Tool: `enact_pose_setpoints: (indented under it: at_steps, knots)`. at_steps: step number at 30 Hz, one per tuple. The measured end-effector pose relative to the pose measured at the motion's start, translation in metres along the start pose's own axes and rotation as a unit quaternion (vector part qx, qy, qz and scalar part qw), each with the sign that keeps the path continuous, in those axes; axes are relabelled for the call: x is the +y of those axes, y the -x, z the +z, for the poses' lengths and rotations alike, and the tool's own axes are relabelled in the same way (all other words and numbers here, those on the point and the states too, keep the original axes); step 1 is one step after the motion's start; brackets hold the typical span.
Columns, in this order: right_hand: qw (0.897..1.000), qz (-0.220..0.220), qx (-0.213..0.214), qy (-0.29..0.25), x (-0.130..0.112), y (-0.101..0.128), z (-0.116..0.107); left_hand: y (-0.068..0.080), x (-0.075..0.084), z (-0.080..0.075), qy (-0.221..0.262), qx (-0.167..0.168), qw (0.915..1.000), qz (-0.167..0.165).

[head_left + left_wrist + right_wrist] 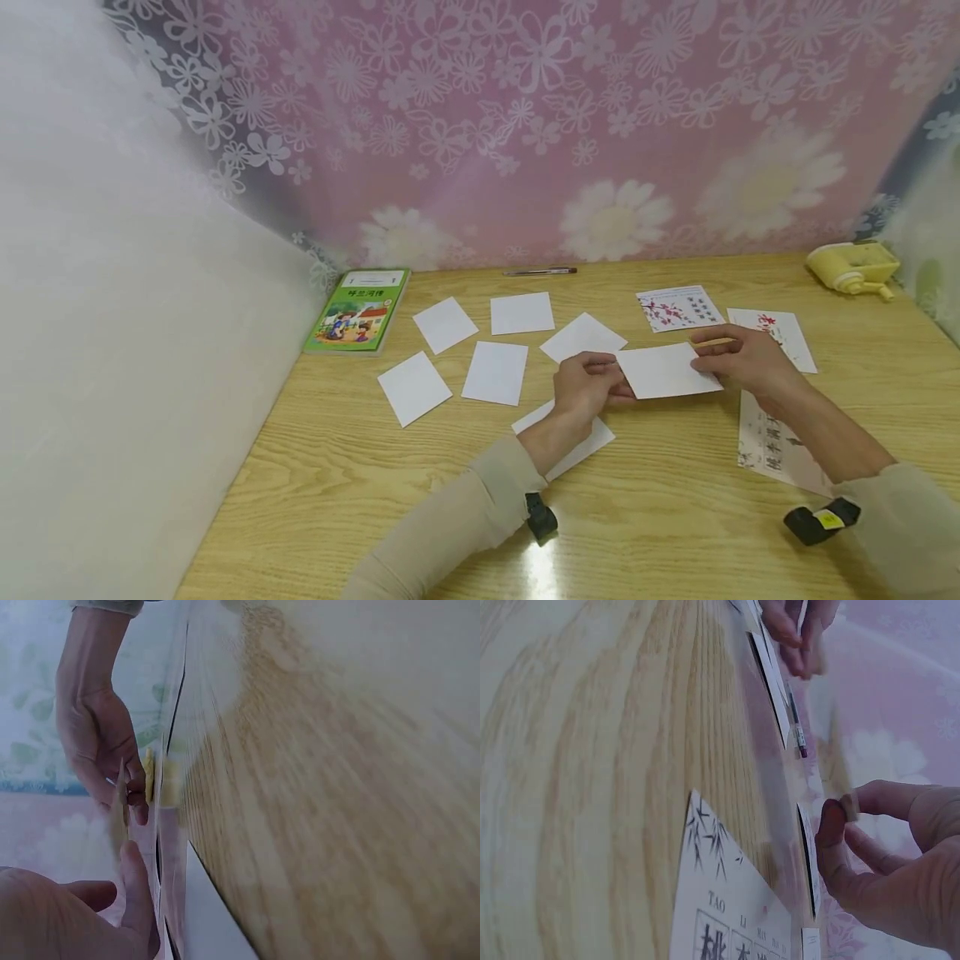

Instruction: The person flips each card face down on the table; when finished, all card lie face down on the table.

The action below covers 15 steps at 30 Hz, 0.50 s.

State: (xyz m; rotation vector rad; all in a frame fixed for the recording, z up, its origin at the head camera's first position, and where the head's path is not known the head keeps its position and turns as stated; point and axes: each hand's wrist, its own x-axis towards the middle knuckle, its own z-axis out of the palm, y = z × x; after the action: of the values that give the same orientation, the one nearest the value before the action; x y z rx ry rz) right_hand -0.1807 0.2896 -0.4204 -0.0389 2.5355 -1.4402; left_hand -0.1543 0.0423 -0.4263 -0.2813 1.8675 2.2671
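Between both hands a white card (666, 371) is held above the table, blank side up. At its left edge my left hand (587, 385) grips it, with the fingers partly hidden under the card. My right hand (742, 360) pinches its right end between thumb and fingers; in the right wrist view this hand (900, 855) holds the card edge-on. Below my left wrist lies another white card (581, 454), partly covered by the hand and forearm. A printed card (776, 442) with large characters sits beneath my right forearm, also partly hidden.
Several blank white cards (495, 372) lie spread left of the hands. Behind the right hand are a card with red blossoms (681, 308) and one with red writing (798, 342). A green book (358, 312), a pen (540, 272) and a yellow object (853, 267) line the back.
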Motion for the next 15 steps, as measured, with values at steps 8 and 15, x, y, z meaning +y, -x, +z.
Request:
enact_pose_setpoints:
  at_steps: [8, 15]
  knots:
    - [0.996, -0.003, 0.003, 0.084, 0.0, 0.0, 0.003, 0.001, 0.007, -0.003, -0.046, -0.051, 0.9931, -0.095]
    - [0.994, 0.003, -0.001, 0.106, -0.004, 0.001, 0.003, 0.004, 0.015, -0.002, -0.071, -0.045, 0.9917, -0.097]
